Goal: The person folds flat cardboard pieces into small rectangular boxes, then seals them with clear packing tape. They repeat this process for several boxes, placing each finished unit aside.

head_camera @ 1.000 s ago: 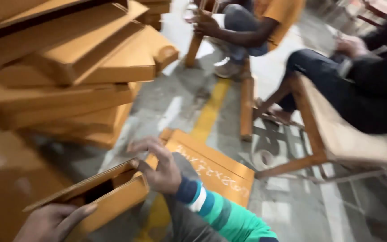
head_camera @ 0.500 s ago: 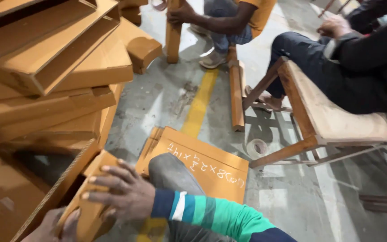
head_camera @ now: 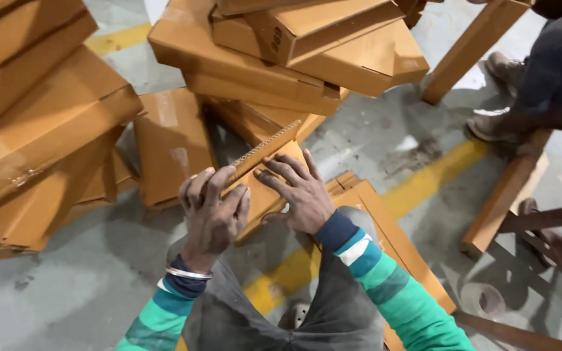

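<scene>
Left hand [head_camera: 213, 211]: fingers curling over the near edge of a flat carton [head_camera: 265, 179], gripping its raised flap.
Right hand [head_camera: 300, 195]: fingers spreading wide, pressing flat on the carton's top face.
Carton: lying tilted on the person's lap, between both hands, just below the box pile.
Flap edge: showing corrugated fluting, rising diagonally toward the pile.
Box pile [head_camera: 294, 52]: stacking unevenly straight ahead, folded brown boxes leaning over one another.
Left stack [head_camera: 40, 130]: slanting brown boxes lying on the floor, near the left hand.
Board [head_camera: 391, 247]: flat orange-brown sheet lying on the floor under the right forearm.
Floor [head_camera: 66, 286]: grey concrete, a yellow line [head_camera: 437, 175] running across it.
Tape roll [head_camera: 486, 300]: lying on the floor at lower right, well apart from the hands.
Other person [head_camera: 541, 91]: sitting at upper right, a leg and shoe showing.
Wooden frame [head_camera: 508, 195]: standing beside that person.
</scene>
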